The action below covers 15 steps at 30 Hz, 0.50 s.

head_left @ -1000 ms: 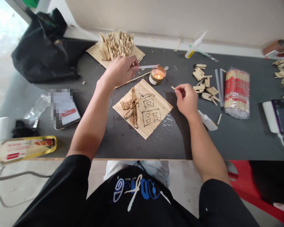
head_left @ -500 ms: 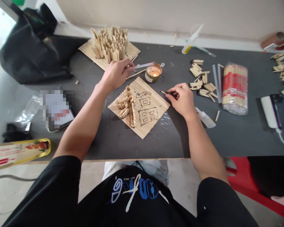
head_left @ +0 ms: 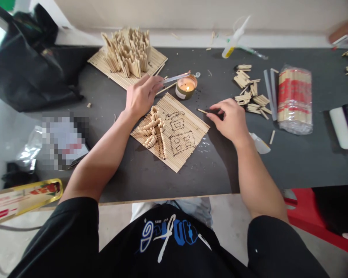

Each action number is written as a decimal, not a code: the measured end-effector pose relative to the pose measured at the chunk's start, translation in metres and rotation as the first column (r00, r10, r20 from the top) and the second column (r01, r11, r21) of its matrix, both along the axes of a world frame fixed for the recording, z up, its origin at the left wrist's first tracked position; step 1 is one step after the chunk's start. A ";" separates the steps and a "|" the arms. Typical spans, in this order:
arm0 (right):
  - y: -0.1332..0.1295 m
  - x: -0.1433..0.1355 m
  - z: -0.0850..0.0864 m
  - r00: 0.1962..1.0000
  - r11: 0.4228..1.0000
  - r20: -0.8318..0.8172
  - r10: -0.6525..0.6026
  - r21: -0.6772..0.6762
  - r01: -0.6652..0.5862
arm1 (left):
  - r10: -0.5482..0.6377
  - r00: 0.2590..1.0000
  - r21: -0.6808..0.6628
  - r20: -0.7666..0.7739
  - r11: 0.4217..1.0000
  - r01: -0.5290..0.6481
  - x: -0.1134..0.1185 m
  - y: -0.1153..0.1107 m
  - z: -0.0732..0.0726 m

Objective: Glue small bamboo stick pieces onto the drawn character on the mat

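Observation:
My left hand (head_left: 143, 94) is closed around a translucent glue stick (head_left: 174, 78), whose far end reaches over a lit candle in a small tin (head_left: 186, 87). Between thumb and fingers, my right hand (head_left: 227, 117) pinches a short wooden stick (head_left: 203, 111) above the table. Between both hands lies a square mat of thin sticks (head_left: 176, 164) with characters drawn in dark lines. Short upright sticks (head_left: 154, 133) cover the character on its left side; the lines on the right side are bare.
Behind my left hand, a stick mat (head_left: 95, 61) bears many upright sticks (head_left: 127, 52). Piles of short sticks (head_left: 251, 90), loose glue sticks (head_left: 270, 94) and a wrapped stick bundle (head_left: 295, 100) lie right. Glue bottles (head_left: 231, 44), a phone (head_left: 65, 141) and a black bag (head_left: 26, 69) are around.
The camera view has shifted slightly. My right hand has moved a little to the right with the short stick, which shows more clearly. My left hand still holds the glue stick at the candle.

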State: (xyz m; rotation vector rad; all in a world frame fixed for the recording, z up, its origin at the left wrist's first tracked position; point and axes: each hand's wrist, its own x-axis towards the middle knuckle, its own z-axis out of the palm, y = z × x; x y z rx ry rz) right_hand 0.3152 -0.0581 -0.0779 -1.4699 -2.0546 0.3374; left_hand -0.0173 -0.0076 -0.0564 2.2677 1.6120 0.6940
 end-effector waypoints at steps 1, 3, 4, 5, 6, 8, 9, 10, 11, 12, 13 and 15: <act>0.000 -0.004 -0.002 1.000 1.000 0.002 0.000 0.001 0.000 | 0.001 1.000 0.003 -0.012 1.000 -0.001 0.000 0.000 0.000; 0.000 -0.010 -0.004 1.000 1.000 -0.007 -0.004 0.012 0.004 | 0.004 1.000 0.025 -0.024 1.000 -0.003 0.000 0.000 -0.001; 0.000 -0.011 -0.003 1.000 1.000 -0.013 -0.002 0.015 0.002 | 0.001 1.000 0.032 -0.028 0.999 0.000 0.000 0.000 -0.001; 0.001 -0.010 0.000 1.000 1.000 -0.011 0.003 0.018 -0.002 | -0.003 1.000 0.036 -0.030 0.999 0.004 0.000 0.000 -0.001; 0.002 -0.005 0.004 1.000 1.000 -0.003 0.005 0.027 -0.005 | -0.005 1.000 0.040 -0.026 0.999 0.006 0.000 0.000 -0.001; 0.003 0.015 0.015 0.999 0.997 0.028 -0.034 0.067 0.032 | -0.009 1.000 0.045 -0.006 0.999 0.009 0.000 0.000 -0.002; 0.002 0.030 0.022 0.995 0.990 0.035 -0.095 0.110 0.090 | -0.005 1.000 0.049 0.009 0.999 0.004 0.000 0.000 -0.002; -0.001 0.049 0.029 0.981 0.974 0.038 -0.191 0.134 0.184 | 0.003 1.000 0.055 0.023 0.998 -0.004 0.000 0.000 -0.002; -0.006 0.068 0.034 0.951 0.944 0.048 -0.306 0.149 0.296 | 0.011 0.999 0.060 0.033 0.998 -0.013 0.000 0.001 -0.002; -0.013 0.088 0.039 0.894 0.892 0.076 -0.442 0.142 0.429 | 0.017 0.999 0.064 0.040 0.998 -0.020 -0.001 0.001 -0.003; -0.021 0.105 0.043 0.837 0.849 0.144 -0.528 0.117 0.516 | 0.022 0.999 0.067 0.045 0.997 -0.025 -0.001 0.002 -0.003; -0.040 0.129 0.046 0.834 0.843 0.142 -0.533 0.013 0.537 | 0.034 0.998 0.074 0.058 0.997 -0.038 0.000 0.002 -0.002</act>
